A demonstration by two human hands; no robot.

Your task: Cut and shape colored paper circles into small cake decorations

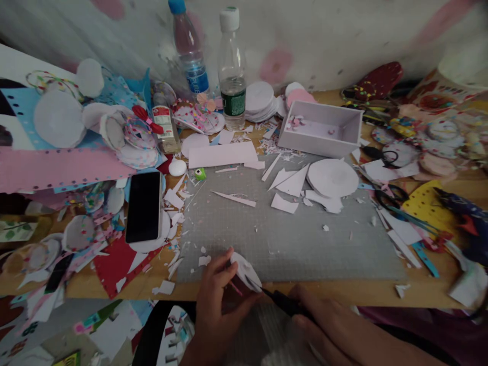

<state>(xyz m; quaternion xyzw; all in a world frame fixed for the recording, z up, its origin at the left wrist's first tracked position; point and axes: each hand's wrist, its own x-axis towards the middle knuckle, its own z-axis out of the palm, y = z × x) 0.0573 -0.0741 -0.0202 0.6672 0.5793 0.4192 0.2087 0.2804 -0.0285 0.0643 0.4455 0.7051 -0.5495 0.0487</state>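
Observation:
Near the table's front edge, my left hand [221,295] is closed around a small white craft piece [244,269] with a rounded, hollow-looking shape. A thin pinkish strip shows beside my fingers. From the right, my right hand [324,320] grips a slim black-handled tool [284,302]. The tool's dark narrow tip meets the lower right end of the white piece; its exact kind cannot be made out. Just beyond my hands lies a grey cutting mat [236,234] with white scraps on it. A stack of white discs [332,178] sits on the mat's far right part.
A phone [143,207] lies left of the mat. Two plastic bottles, one blue-capped [190,56] and one white-capped [233,71], stand at the back beside a pale open box [322,127]. Black-handled scissors [396,198] lie among clutter at right. Decorated pieces crowd the left.

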